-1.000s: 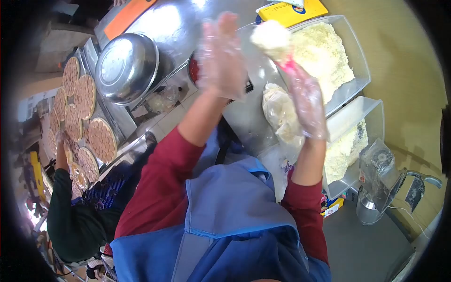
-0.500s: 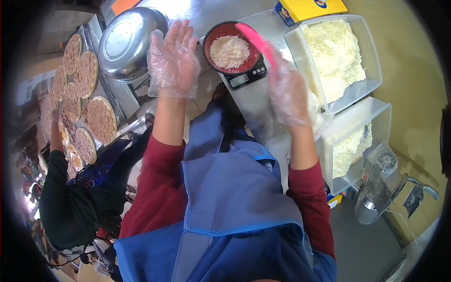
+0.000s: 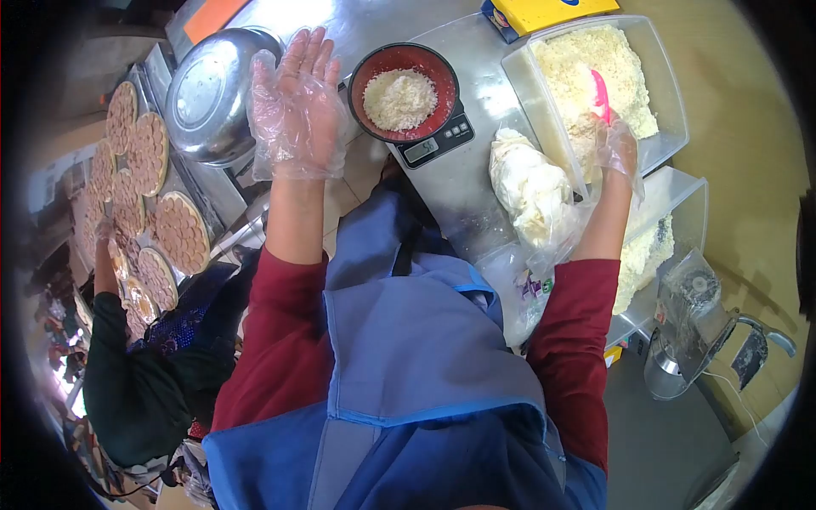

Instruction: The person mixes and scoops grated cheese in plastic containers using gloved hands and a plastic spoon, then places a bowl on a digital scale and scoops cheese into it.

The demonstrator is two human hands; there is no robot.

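Observation:
My left hand (image 3: pixel 299 115), in a clear plastic glove, is raised palm up with its fingers spread, left of a red bowl (image 3: pixel 444 93). White crumbly stuff (image 3: pixel 399 99) lies in the bowl, which rests on a black digital scale (image 3: pixel 438 140). My right hand (image 3: pixel 616 146), also gloved, grips a pink scoop (image 3: pixel 600 92) over the upper clear tub (image 3: pixel 671 93). The scoop's head is sunk in the pale grated heap (image 3: pixel 625 64) and partly hidden. A plastic bag of white stuff (image 3: pixel 531 187) lies between scale and tub.
A lower tub (image 3: pixel 699 208) of grated stuff stands beside the first. At the left are an upturned metal bowl (image 3: pixel 212 98) and topped round doughs (image 3: pixel 181 231), with a co-worker's hand (image 3: pixel 104 229) among them. A yellow box (image 3: pixel 544 15) and a metal machine (image 3: pixel 667 370) stand at the right.
White stuff was tipped from the scoop into the red bowl. My right hand then moved right with the scoop, into the upper tub. My left hand moved left and stays spread.

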